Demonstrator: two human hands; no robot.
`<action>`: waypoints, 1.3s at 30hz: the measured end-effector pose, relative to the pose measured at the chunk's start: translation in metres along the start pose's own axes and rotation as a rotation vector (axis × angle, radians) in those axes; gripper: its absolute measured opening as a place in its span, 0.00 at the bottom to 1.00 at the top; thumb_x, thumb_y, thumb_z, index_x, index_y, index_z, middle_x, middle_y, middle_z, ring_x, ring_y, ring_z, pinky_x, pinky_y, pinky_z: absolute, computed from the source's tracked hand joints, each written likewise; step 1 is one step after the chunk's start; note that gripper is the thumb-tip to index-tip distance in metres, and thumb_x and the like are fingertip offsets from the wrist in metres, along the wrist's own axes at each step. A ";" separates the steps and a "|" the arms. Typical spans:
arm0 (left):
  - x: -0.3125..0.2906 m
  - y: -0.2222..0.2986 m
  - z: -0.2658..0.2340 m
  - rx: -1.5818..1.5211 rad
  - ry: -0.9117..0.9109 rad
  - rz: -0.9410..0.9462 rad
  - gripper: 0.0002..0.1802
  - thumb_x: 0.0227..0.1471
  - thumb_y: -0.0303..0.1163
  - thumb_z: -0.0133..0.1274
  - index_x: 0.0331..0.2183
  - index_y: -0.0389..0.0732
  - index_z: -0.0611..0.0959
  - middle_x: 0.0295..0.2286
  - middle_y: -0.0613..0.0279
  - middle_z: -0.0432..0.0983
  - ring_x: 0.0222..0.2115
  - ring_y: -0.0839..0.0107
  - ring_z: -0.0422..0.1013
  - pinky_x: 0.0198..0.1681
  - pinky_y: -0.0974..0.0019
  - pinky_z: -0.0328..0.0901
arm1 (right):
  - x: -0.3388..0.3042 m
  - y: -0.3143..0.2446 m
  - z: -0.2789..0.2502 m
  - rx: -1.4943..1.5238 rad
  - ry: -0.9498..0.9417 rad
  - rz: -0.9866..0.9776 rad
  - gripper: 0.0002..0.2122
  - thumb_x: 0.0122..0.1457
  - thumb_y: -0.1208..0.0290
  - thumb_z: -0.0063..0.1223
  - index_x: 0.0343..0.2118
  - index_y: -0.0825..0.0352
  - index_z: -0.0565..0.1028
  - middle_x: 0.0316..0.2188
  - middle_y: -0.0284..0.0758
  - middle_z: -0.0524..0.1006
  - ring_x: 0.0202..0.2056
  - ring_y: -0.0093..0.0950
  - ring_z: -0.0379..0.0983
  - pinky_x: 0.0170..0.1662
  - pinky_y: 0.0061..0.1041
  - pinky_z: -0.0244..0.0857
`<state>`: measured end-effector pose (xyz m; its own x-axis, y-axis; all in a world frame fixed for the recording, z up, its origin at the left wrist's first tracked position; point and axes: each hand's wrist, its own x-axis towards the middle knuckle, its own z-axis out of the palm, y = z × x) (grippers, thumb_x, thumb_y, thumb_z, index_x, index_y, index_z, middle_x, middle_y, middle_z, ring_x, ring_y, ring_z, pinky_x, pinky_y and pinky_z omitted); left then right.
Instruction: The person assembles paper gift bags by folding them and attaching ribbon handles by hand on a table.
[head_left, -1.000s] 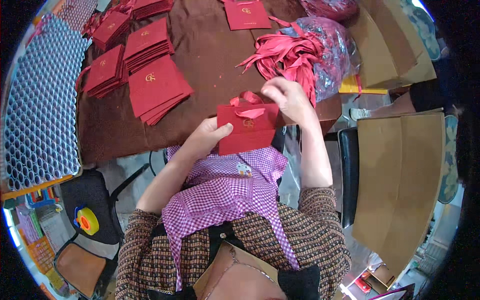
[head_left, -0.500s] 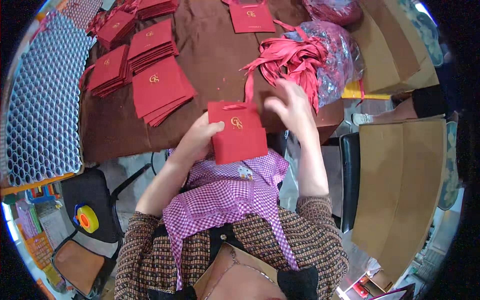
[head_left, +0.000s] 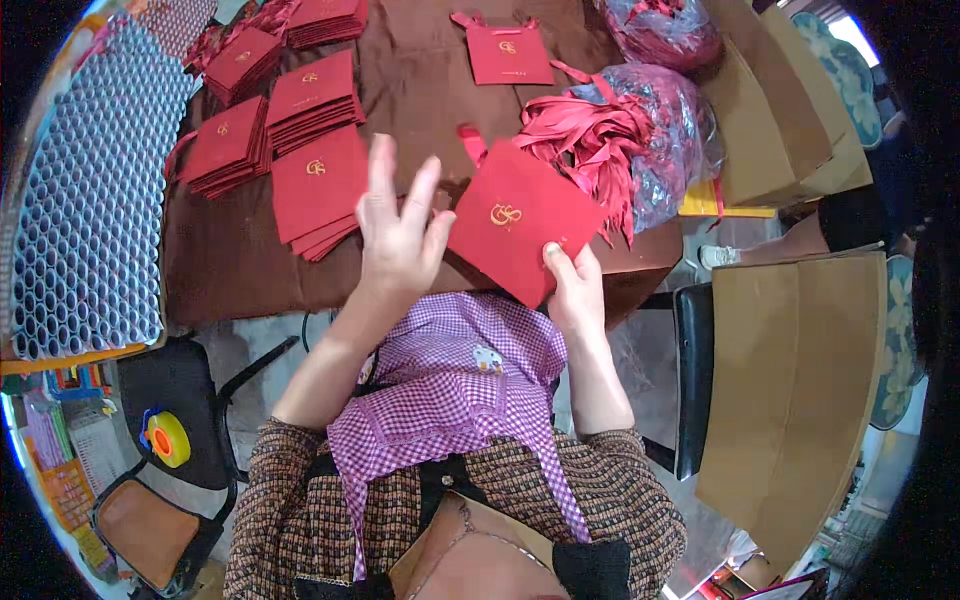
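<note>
A red paper bag [head_left: 522, 215] with a gold emblem is pinched by its lower right edge in my right hand [head_left: 577, 290], thumb on the front. It is held tilted over the table's near edge, with a red ribbon [head_left: 473, 143] at its top. To its left, my left hand [head_left: 397, 225] is raised with fingers spread and holds nothing. Close beyond that hand lies a fanned stack of red bags [head_left: 318, 180]. A heap of loose red ribbons [head_left: 590, 135] lies just past the held bag.
Another red bag with ribbon [head_left: 508, 58] lies at the far middle of the brown-covered table [head_left: 420, 95]. More bag stacks [head_left: 312, 90] fill the left side. Clear plastic bags of ribbon [head_left: 668, 130] and cardboard [head_left: 790, 400] are at right; a chair with yellow tape [head_left: 168, 440] stands left.
The red bag has passed from my left hand to my right, and has turned and shifted right. My left hand has let go and opened.
</note>
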<state>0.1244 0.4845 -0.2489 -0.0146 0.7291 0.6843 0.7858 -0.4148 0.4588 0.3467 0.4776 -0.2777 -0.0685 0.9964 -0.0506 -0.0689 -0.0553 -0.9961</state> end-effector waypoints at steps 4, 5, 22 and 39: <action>-0.008 -0.007 0.019 -0.039 -0.058 -0.006 0.16 0.44 0.29 0.57 0.38 0.36 0.80 0.38 0.55 0.73 0.41 0.56 0.67 0.45 0.57 0.59 | 0.003 0.016 0.003 0.364 -0.058 0.106 0.18 0.59 0.72 0.48 0.52 0.71 0.67 0.46 0.35 0.72 0.47 0.25 0.68 0.52 0.27 0.60; -0.009 -0.008 0.022 -0.079 -0.175 -0.125 0.15 0.44 0.29 0.58 0.37 0.36 0.80 0.34 0.56 0.74 0.38 0.57 0.68 0.44 0.58 0.60 | 0.002 0.018 0.004 0.392 -0.045 0.122 0.17 0.59 0.74 0.46 0.52 0.70 0.67 0.46 0.35 0.73 0.46 0.25 0.69 0.51 0.27 0.62; -0.033 -0.062 0.038 -1.398 -0.615 -1.162 0.16 0.49 0.22 0.48 0.42 0.29 0.77 0.35 0.54 0.78 0.36 0.67 0.74 0.43 0.66 0.67 | 0.138 0.020 -0.004 -0.939 -0.250 -0.847 0.10 0.48 0.76 0.55 0.36 0.65 0.76 0.35 0.36 0.77 0.38 0.35 0.72 0.43 0.32 0.64; -0.022 -0.037 0.035 -0.953 -0.512 -0.988 0.16 0.51 0.22 0.51 0.44 0.31 0.75 0.33 0.62 0.77 0.32 0.78 0.72 0.37 0.74 0.68 | 0.125 -0.009 0.003 -0.720 -0.073 -0.652 0.03 0.52 0.78 0.52 0.30 0.66 0.74 0.30 0.35 0.74 0.37 0.33 0.69 0.43 0.30 0.61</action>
<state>0.1176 0.5033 -0.3008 0.0835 0.9495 -0.3026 -0.1139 0.3107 0.9437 0.3355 0.6028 -0.2745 -0.2960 0.8095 0.5071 0.5085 0.5830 -0.6337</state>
